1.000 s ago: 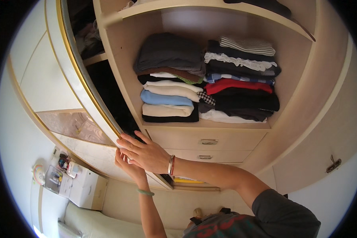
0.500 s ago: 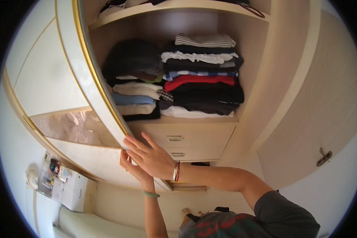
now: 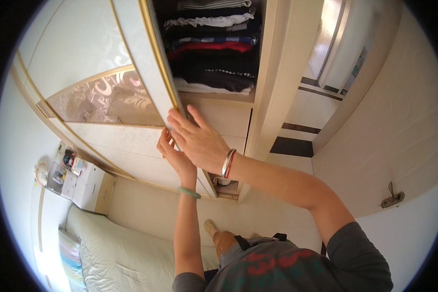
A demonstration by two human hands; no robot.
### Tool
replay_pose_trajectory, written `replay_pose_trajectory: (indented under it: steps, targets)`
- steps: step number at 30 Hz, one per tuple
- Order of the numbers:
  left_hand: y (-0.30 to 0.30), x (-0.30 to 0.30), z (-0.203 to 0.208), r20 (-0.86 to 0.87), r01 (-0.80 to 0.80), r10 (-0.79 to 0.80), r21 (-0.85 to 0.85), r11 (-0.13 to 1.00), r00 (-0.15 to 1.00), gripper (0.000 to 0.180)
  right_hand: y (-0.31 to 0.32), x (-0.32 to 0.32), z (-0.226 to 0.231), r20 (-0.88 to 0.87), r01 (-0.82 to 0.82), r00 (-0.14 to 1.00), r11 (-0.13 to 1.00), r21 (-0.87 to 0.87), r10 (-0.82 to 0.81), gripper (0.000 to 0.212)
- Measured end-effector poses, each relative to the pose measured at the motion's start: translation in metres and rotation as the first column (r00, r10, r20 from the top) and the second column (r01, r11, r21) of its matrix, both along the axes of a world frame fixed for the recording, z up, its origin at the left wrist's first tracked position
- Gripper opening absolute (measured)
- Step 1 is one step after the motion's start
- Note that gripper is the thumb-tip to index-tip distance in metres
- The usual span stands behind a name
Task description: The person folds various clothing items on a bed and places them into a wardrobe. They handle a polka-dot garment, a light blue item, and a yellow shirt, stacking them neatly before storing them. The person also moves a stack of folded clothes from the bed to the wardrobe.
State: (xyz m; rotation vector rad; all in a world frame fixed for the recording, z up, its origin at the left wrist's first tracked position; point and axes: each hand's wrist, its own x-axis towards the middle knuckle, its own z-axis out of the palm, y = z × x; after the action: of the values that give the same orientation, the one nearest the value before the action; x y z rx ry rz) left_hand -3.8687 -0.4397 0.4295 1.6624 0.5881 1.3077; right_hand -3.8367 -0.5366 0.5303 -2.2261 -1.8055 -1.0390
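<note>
At centre, left of the wardrobe (image 3: 263, 63) opening: sliding door (image 3: 140, 48), white, gold strip (image 3: 161, 53) along its right edge, brownish patterned panel (image 3: 121, 100) set in its face. Partly across the opening.

On that edge: right hand (image 3: 199, 140), open, fingers spread, fingertips against the strip. At the wrist, silver bangle (image 3: 226, 165) and red band (image 3: 231, 163).

Just left of it and a little nearer: left hand (image 3: 179, 163), fingers bent at the door's edge, partly behind the right hand. Gripping or only touching: cannot tell. Green bangle (image 3: 188, 192) below.

Beyond the door edge, to the right: folded clothes (image 3: 211, 65) in a stack on a shelf (image 3: 241, 97); mostly dark, with red, white and striped layers. Under the shelf, drawer front (image 3: 226, 119).

Near left: pale green bed (image 3: 121, 243). Farther left, white cabinet (image 3: 88, 185). At right, room door (image 3: 355, 146) with metal handle (image 3: 392, 198).
</note>
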Motion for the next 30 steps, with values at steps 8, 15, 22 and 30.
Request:
replay_pose_trajectory:
  steps: [8,15,22,30]
  targets:
    - [-0.072,0.011,0.002,-0.012,-0.018,0.019,0.133,0.991,1.0,0.06,-0.07,0.011,0.01,-0.015,-0.005,1.0,0.999,-0.032,0.004,0.038]
    - [-0.114,0.012,0.006,-0.04,0.037,-0.031,0.16,0.986,0.999,0.066,-0.115,0.019,0.011,0.043,0.034,0.999,0.997,-0.074,-0.031,0.04]
    - [-0.121,0.004,0.01,-0.009,0.205,-0.205,0.133,0.97,0.979,0.059,-0.129,0.019,0.018,0.056,0.003,0.998,0.999,-0.035,-0.001,0.036]
    - [-0.132,-0.005,0.021,0.042,0.268,-0.268,0.007,0.963,0.962,0.046,-0.135,0.028,0.027,0.122,-0.09,0.988,0.995,-0.039,0.094,0.029]
